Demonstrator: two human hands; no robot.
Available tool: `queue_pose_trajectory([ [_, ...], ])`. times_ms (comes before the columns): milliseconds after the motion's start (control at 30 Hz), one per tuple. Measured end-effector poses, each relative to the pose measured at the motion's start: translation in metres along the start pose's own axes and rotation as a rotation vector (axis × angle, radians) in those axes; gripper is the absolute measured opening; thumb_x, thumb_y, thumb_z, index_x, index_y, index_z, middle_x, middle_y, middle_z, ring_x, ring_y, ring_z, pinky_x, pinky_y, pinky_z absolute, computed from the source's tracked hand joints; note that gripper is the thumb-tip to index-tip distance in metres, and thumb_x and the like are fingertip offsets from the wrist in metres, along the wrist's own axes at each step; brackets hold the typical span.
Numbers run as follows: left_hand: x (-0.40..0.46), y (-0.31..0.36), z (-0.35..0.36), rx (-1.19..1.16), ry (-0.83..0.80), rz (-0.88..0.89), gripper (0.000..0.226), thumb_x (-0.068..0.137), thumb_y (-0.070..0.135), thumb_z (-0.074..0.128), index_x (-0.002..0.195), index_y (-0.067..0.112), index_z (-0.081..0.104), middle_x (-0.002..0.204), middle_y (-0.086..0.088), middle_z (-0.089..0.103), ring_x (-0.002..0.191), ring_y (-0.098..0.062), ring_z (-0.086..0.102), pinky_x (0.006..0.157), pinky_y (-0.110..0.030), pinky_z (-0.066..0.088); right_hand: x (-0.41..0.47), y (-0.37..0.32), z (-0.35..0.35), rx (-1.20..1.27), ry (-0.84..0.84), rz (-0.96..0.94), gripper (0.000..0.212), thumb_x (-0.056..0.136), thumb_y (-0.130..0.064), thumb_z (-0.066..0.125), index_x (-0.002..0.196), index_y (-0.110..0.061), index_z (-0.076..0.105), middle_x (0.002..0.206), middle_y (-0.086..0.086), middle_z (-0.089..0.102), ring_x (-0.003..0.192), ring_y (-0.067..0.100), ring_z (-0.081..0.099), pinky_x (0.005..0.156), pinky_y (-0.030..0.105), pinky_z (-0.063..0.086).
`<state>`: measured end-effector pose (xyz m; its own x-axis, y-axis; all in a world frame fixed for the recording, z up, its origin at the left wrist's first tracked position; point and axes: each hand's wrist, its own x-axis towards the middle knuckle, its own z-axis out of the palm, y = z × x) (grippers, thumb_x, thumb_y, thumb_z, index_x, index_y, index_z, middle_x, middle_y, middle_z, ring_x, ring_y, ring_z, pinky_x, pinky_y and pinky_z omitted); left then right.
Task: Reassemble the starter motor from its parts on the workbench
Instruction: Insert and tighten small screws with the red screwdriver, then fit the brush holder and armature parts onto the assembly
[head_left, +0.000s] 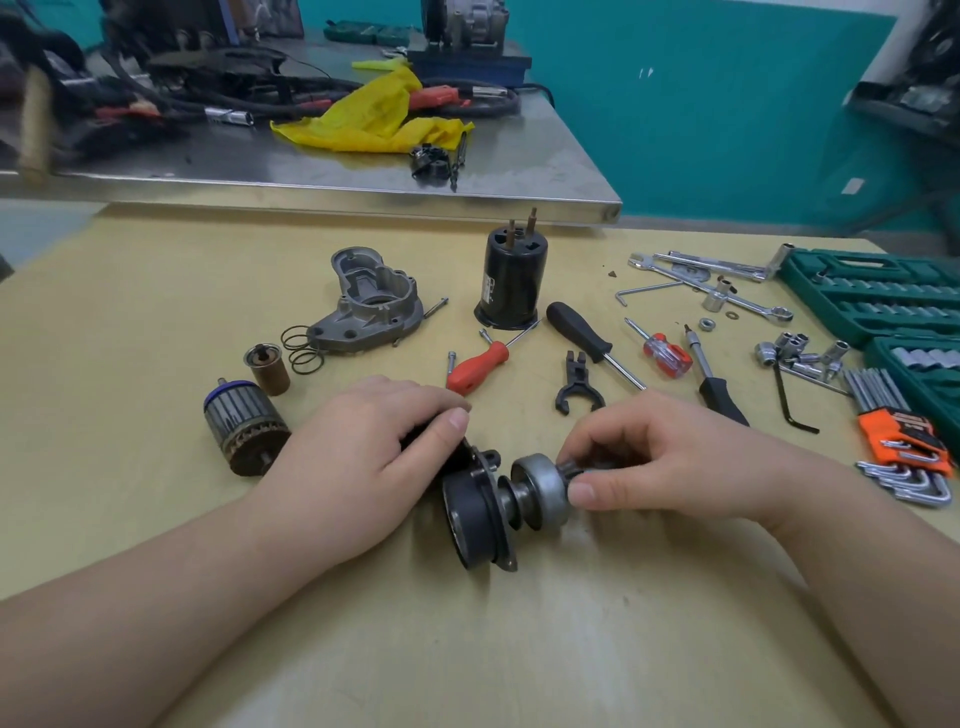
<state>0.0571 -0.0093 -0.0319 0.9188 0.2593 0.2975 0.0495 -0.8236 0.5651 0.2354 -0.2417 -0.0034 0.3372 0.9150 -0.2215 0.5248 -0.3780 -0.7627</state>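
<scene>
- On your far left the armature (244, 431) lies on the surface (519, 649), its shaft running from far-left to near-right, just beside your left wrist but not touching it.
- Behind it the small brown plunger (267, 368) stands upright with the loose spring (303, 349) next to it, and the grey nose housing (370, 304) lies open side up further back. None of these are fitted yet.
- Your left hand (374, 457) is curled over the dark body of the subassembly (475, 512), thumb on its near-right side, pressing it down onto the surface.
- That subassembly lies on its side between your hands. Its long axis runs roughly left to right, rising a little toward the right, with the black flange toward your left hand.
- The silver drive clutch (540, 488) sits on the shaft at the right-hand end, pointing straight into your right palm.
- Your right hand (670, 457) pinches the pinion end with thumb below and fingers curled over the top, so it is the nearer hand for any push or twist along that axis.
- Further right and behind, the black fork lever (576, 384) and the black field case (511, 283) wait well apart from both hands.
- Keep the next push along the shaft line. I judge a sideways load could cock the clutch.
</scene>
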Motion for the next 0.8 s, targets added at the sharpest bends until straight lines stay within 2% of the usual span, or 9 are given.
queue_pose_trajectory([
  [67, 0.001, 0.001, -0.002, 0.004, 0.013, 0.025, 0.041, 0.103, 0.053, 0.045, 0.118, 0.034, 0.078, 0.109, 0.023, 0.072, 0.11, -0.004, 0.061, 0.097, -0.038, 0.052, 0.001, 0.003, 0.0, -0.081, 0.077, -0.04, 0.042, 0.081, -0.074, 0.064, 0.095, -0.037, 0.079, 0.084, -0.006, 0.073, 0.076, 0.008, 0.066, 0.068, 0.033, 0.052],
  [167, 0.009, 0.001, -0.012, 0.032, 0.089, 0.051, 0.036, 0.101, 0.051, 0.051, 0.113, 0.031, 0.079, 0.112, 0.022, 0.069, 0.11, -0.002, 0.061, 0.094, -0.036, 0.053, 0.007, 0.009, 0.004, -0.166, 0.43, -0.112, 0.043, 0.089, -0.071, 0.056, 0.089, -0.032, 0.074, 0.077, -0.008, 0.069, 0.075, 0.012, 0.065, 0.064, 0.032, 0.049],
  [233, 0.016, -0.004, -0.026, 0.059, 0.169, 0.043, 0.03, 0.098, 0.049, 0.056, 0.109, 0.032, 0.078, 0.106, 0.023, 0.068, 0.102, 0.001, 0.06, 0.087, -0.028, 0.051, 0.013, 0.011, 0.009, -0.156, 0.654, -0.126, 0.027, 0.095, -0.058, 0.064, 0.088, -0.034, 0.073, 0.078, -0.011, 0.069, 0.075, 0.011, 0.064, 0.063, 0.029, 0.048],
  [300, 0.026, -0.013, -0.045, 0.101, 0.255, 0.027, 0.016, 0.097, 0.044, 0.066, 0.101, 0.033, 0.078, 0.098, 0.022, 0.067, 0.094, 0.001, 0.06, 0.079, -0.021, 0.047, 0.021, 0.012, 0.013, -0.224, 0.772, -0.103, 0.008, 0.094, -0.044, 0.071, 0.089, -0.039, 0.073, 0.088, -0.022, 0.069, 0.083, 0.006, 0.063, 0.063, 0.027, 0.046],
  [333, 0.03, -0.021, -0.055, 0.143, 0.285, 0.002, 0.009, 0.097, 0.042, 0.07, 0.098, 0.035, 0.076, 0.096, 0.02, 0.066, 0.09, -0.001, 0.06, 0.076, -0.025, 0.047, 0.024, 0.012, 0.014, -0.269, 0.794, -0.075, 0.003, 0.093, -0.042, 0.071, 0.092, -0.04, 0.072, 0.092, -0.027, 0.066, 0.086, 0.003, 0.061, 0.064, 0.027, 0.045],
  [367, 0.034, -0.029, -0.065, 0.188, 0.295, -0.04, 0.005, 0.094, 0.043, 0.071, 0.097, 0.038, 0.073, 0.095, 0.019, 0.065, 0.089, -0.006, 0.059, 0.073, -0.031, 0.047, 0.027, 0.014, 0.014, -0.31, 0.796, -0.035, 0.007, 0.091, -0.045, 0.07, 0.097, -0.041, 0.071, 0.095, -0.027, 0.063, 0.088, 0.0, 0.058, 0.065, 0.028, 0.044],
  [500, 0.039, -0.064, -0.086, 0.351, 0.187, -0.225, 0.019, 0.092, 0.054, 0.068, 0.101, 0.038, 0.071, 0.096, 0.017, 0.061, 0.092, -0.016, 0.059, 0.07, -0.035, 0.044, 0.035, 0.018, 0.015, -0.454, 0.703, 0.14, 0.033, 0.091, -0.056, 0.068, 0.121, -0.044, 0.065, 0.107, -0.021, 0.056, 0.091, 0.003, 0.053, 0.075, 0.034, 0.049],
  [633, 0.036, -0.076, -0.084, 0.47, 0.068, -0.259, 0.027, 0.091, 0.058, 0.063, 0.096, 0.033, 0.073, 0.089, 0.017, 0.063, 0.087, -0.018, 0.061, 0.068, -0.035, 0.049, 0.036, 0.017, 0.018, -0.501, 0.682, 0.181, 0.039, 0.091, -0.059, 0.065, 0.127, -0.044, 0.063, 0.112, -0.02, 0.056, 0.103, 0.007, 0.056, 0.081, 0.038, 0.055],
  [800, 0.037, -0.082, -0.081, 0.401, 0.018, -0.29, 0.018, 0.089, 0.054, 0.072, 0.093, 0.036, 0.073, 0.088, 0.015, 0.067, 0.084, -0.01, 0.061, 0.073, -0.036, 0.054, 0.032, 0.015, 0.019, -0.485, 0.687, 0.186, 0.037, 0.091, -0.05, 0.066, 0.128, -0.044, 0.064, 0.114, -0.018, 0.058, 0.103, 0.009, 0.058, 0.081, 0.036, 0.055],
])
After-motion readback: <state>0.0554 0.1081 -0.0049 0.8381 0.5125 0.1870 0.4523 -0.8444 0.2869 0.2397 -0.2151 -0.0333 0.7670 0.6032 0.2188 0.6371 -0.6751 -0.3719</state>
